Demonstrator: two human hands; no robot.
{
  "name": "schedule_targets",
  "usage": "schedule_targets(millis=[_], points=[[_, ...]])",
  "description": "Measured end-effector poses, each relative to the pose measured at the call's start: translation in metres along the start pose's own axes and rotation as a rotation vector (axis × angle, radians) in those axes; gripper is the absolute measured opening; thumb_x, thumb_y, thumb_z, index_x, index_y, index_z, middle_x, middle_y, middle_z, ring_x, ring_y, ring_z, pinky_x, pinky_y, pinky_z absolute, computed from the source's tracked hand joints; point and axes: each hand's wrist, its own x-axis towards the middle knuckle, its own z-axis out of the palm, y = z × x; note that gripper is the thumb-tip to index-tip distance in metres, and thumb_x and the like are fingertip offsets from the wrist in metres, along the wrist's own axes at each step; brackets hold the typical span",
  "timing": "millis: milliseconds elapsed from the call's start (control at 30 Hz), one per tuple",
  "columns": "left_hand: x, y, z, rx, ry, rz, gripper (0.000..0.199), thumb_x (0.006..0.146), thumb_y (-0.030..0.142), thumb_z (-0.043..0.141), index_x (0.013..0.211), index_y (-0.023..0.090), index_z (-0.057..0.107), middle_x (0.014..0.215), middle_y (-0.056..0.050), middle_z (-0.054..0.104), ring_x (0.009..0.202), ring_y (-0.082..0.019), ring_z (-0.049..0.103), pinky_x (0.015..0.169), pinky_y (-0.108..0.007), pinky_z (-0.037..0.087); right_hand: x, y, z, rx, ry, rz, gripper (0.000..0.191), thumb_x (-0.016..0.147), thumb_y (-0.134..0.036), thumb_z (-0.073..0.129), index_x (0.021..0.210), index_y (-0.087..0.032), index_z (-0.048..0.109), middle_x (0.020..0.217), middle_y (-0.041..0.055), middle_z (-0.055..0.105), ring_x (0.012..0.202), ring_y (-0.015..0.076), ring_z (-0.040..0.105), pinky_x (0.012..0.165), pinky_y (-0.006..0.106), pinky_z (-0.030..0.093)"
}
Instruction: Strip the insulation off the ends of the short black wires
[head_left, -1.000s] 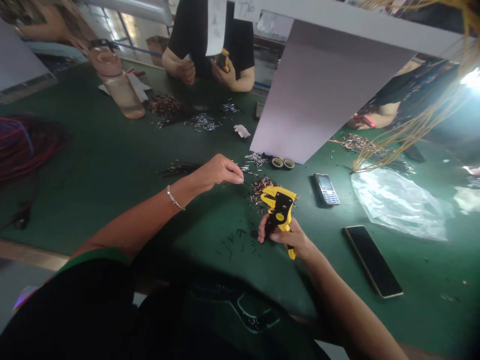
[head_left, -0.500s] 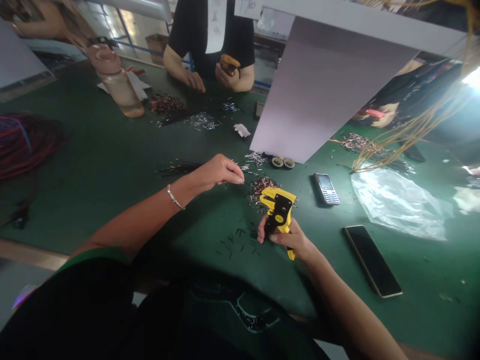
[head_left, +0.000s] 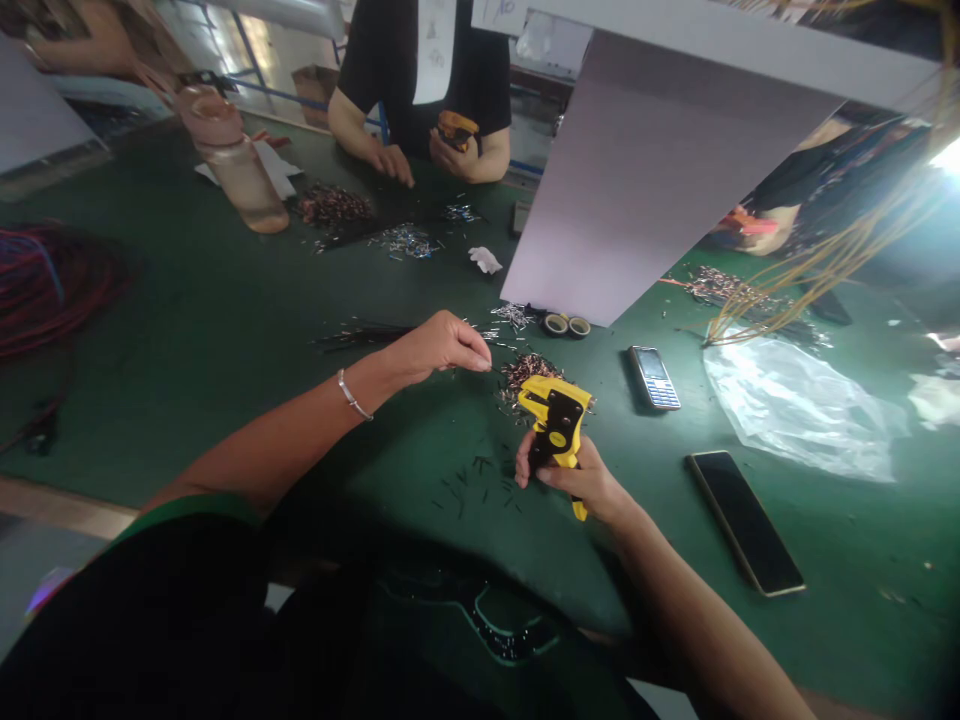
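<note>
Shifting only slightly from the moments just past: tilting the yellow-and-black wire stripper (head_left: 556, 425) a little further over in the right hand (head_left: 577, 482), fingers closed firmly around its handle, and easing the left hand (head_left: 439, 345) rightward, thumb and forefinger pinched narrow, with anything between them too fine to make out. Hovering together above the middle of the green bench (head_left: 172, 330), right beside a heap of short copper-coloured wire pieces (head_left: 529, 372), with scattered black snippets (head_left: 480, 490) lying nearer. Stripper's jaws pointing far and left, nothing visibly between them. Far across the bench, a similar yellow tool (head_left: 457, 130) resting in a co-worker's hand (head_left: 454, 155).
</note>
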Motion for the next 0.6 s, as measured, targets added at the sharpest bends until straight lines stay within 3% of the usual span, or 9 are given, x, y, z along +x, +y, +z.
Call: schedule_targets(millis=[600], points=[[0.000,0.001,-0.003,0.031,-0.003,0.039,0.008,0.061,0.021,0.074,0.067,0.015,0.076,0.051,0.000,0.057,0.044,-0.005,0.034,0.045,-0.026,0.020,-0.001,-0.003,0.012,-0.086,0.134,0.020,0.024,0.077,-0.038,0.074,0.084,-0.017,0.064,0.067,0.0028,0.064,0.061,0.0182,0.060,0.062,0.034,0.049]])
